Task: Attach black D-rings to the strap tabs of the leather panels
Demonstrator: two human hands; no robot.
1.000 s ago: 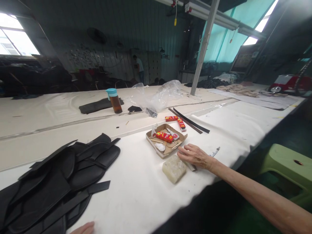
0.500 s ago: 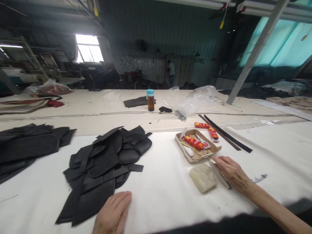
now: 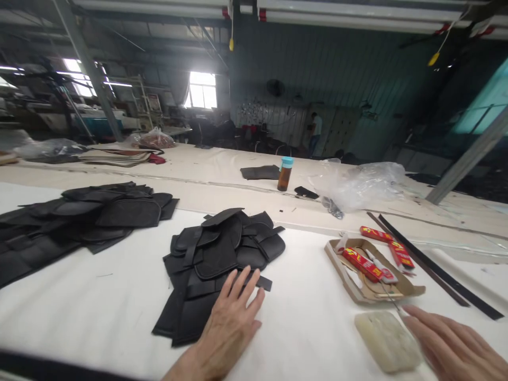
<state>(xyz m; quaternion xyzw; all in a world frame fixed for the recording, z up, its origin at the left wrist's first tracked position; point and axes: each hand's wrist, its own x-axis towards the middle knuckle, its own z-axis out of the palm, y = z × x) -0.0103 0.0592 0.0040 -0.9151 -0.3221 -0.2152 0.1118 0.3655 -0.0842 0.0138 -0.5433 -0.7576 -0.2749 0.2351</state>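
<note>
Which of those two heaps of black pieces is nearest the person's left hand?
The heap in mid-picture: the spread left hand overlaps its near right side. The other heap lies farther off to the left, with no hand at it.

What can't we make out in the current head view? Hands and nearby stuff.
All in the head view:
- Right hand: blurred, cut off by the picture's edge; its own fingers hide whether it holds anything.
- Left hand: its back hides the palm, so contact with the black pieces is unclear.
- Lower black pieces: covered by upper ones, so no count.
- Red box in the tray: small print too blurred to read.
</note>
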